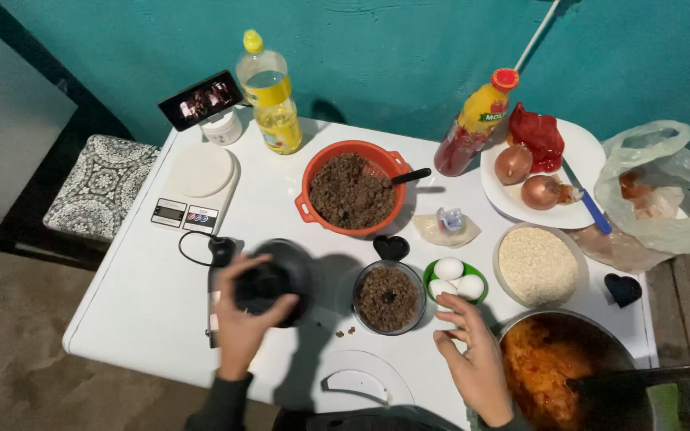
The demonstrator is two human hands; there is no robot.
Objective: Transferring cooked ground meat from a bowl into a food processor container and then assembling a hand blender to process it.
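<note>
My left hand (243,318) grips a black chopper motor unit (275,278), lifted just above the white table (145,295). To its right stands a clear chopper bowl (388,298) filled with brown minced food. My right hand (473,359) hovers open, fingers spread, beside a small green bowl (428,275) holding three white eggs (449,268). An orange colander (385,162) of the same brown mince sits behind, with a black spoon handle (410,175) resting in it.
A pot of red sauce (549,363) sits at the front right, a bowl of white rice (537,266) behind it. A plate with onions (525,179), a knife, two bottles, a kitchen scale (197,187), a propped phone and a plastic bag line the back. A clear lid (361,381) lies near me.
</note>
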